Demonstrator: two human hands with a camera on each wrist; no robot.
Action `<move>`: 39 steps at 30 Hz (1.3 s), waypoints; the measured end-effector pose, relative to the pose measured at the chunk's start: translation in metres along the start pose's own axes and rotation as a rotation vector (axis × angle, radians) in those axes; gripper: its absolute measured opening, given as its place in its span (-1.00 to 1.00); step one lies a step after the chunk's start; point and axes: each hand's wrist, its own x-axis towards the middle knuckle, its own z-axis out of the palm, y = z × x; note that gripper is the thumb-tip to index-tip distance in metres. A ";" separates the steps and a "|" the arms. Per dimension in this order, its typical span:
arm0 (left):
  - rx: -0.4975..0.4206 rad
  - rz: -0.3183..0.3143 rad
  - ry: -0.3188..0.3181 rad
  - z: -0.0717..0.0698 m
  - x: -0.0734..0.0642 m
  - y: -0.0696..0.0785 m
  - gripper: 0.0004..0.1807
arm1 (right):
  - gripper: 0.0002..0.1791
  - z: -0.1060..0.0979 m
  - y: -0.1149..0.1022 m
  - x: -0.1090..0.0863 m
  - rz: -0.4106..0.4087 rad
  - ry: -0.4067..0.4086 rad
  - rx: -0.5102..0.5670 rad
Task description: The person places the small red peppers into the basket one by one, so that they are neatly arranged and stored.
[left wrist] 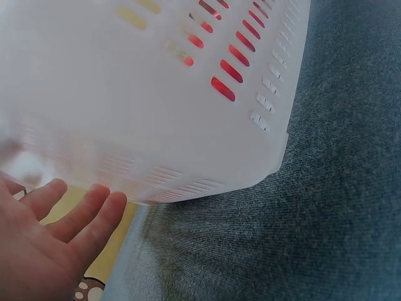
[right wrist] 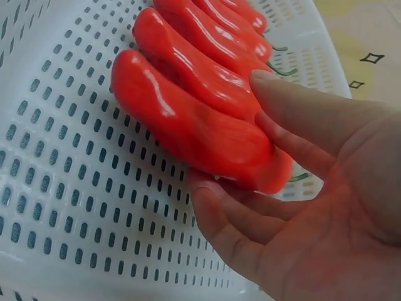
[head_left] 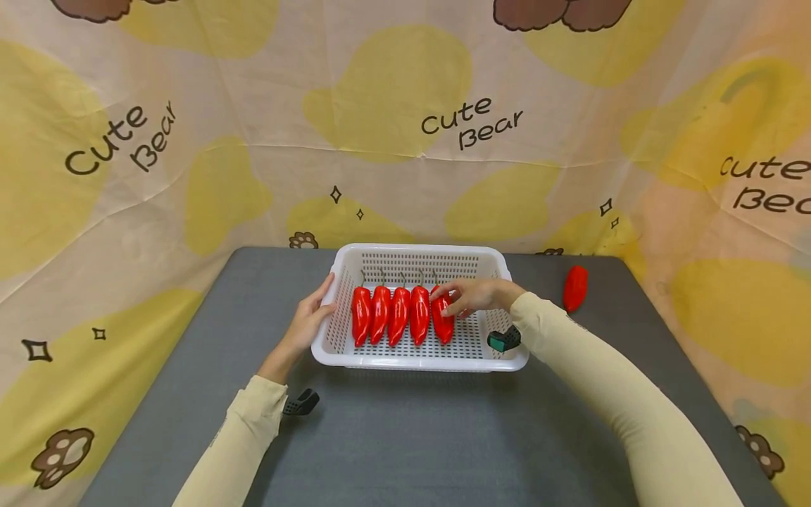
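Note:
A white plastic basket (head_left: pixel 421 364) with slotted walls stands on the table, holding several glossy red peppers (head_left: pixel 400 317) in a row with green stems. At the basket's left end, my left hand (head_left: pixel 309 320) holds the rim; in the left wrist view its fingers (left wrist: pixel 94 216) lie against the outer wall and the thumb is out of sight. Inside the basket, my right hand (head_left: pixel 474 294) pinches the rightmost red pepper (right wrist: pixel 200 135) near its stem end. The thumb (right wrist: pixel 307 103) lies on one side of that pepper, the fingertips on the other.
A single red pepper (head_left: pixel 575 289) lies on the grey table (head_left: pixel 418 436), right of the basket. A printed cloth (head_left: pixel 386 91) hangs behind and around the table. Dark wrist devices (head_left: pixel 505 339) sit by both forearms.

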 end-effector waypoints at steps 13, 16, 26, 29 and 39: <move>0.016 -0.029 -0.007 -0.001 -0.001 0.001 -0.31 | -0.36 -0.001 0.001 -0.003 -0.022 -0.011 0.028; 0.022 -0.035 -0.006 -0.001 -0.001 0.001 -0.31 | -0.34 -0.003 0.001 -0.007 -0.013 0.014 0.035; -0.005 -0.034 -0.018 0.000 -0.002 0.001 -0.30 | -0.31 -0.019 0.000 -0.028 -0.071 0.088 0.025; -0.009 -0.032 -0.015 0.000 -0.002 0.000 -0.29 | -0.32 -0.025 -0.002 -0.038 -0.122 0.111 0.037; -0.010 -0.024 -0.021 -0.001 -0.002 0.000 -0.30 | -0.37 -0.053 0.003 -0.071 -0.281 0.226 0.131</move>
